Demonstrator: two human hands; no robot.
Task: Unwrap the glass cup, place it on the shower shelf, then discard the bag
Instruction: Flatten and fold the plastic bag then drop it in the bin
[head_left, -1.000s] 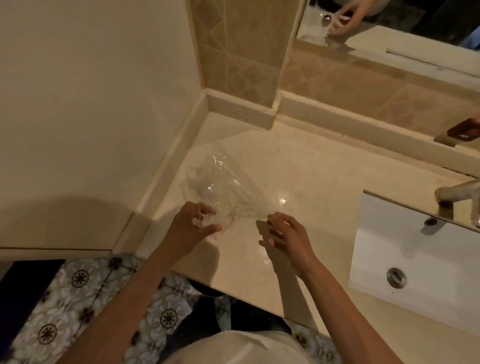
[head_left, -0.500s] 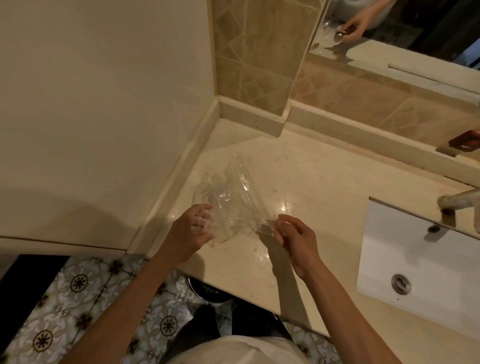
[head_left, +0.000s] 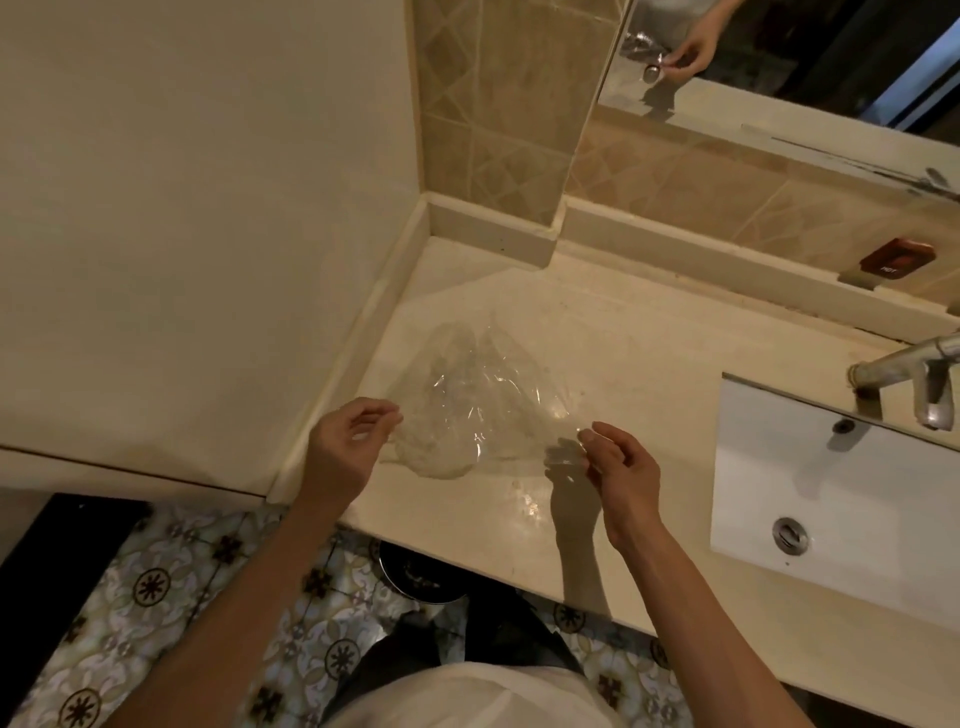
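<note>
So the person is standing at a cream stone surface (head_left: 649, 364) in a bathroom corner, both hands out over its near edge; stretched between them is the clear plastic bag (head_left: 467, 410), crinkly and see-through, hanging just above the surface toward its left end. The left hand (head_left: 345, 447) has its fingers curled in and pinches the bag's left edge between thumb and fingertips; the right hand (head_left: 618, 467) does the same on the right edge, fingers bent, thumb tucked against the film. The bag is pulled wide between the two pinches and bulges away from the person toward the far wall; honestly can't tell whether the glass cup is inside it, the plastic is all glare and wrinkles and no cup shape stands out.

To the right, sunk into the surface, is a white basin (head_left: 831, 483) with a metal drain (head_left: 789, 532), and a chrome tap (head_left: 904, 364) reaches over its far edge; a dark red tag (head_left: 896, 260) sits on the tiled back wall beyond it. The mirror (head_left: 779, 57) up at the far right shows a hand holding the shiny plastic; down below the surface edge there's patterned floor tile (head_left: 156, 587) and a round dark bin (head_left: 421, 574) right by the person's legs.
</note>
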